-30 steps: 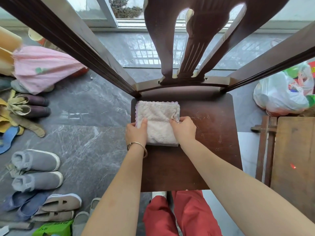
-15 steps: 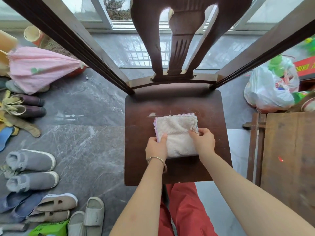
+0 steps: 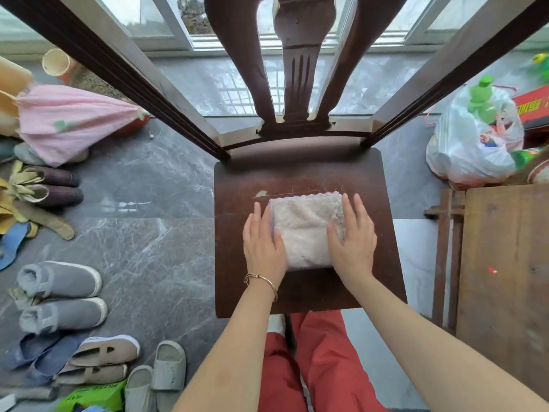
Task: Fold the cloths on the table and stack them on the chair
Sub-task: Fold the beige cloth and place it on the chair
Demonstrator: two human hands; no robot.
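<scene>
We see the folded cloth [image 3: 306, 230] now resting mid-seat on the chair [image 3: 237, 185], slid right of where it sat a second ago near the left rear corner. Both pinches are gone: left hand [image 3: 263, 243] and right hand [image 3: 355, 236] lie flat, fingers spread, bracketing the cloth's sides, right thumb on top. We judge this cloth placed; the next one goes on top. Only container: white plastic bag [image 3: 463, 153] on the floor, holding a green bottle [image 3: 481, 99], other contents unclear.
</scene>
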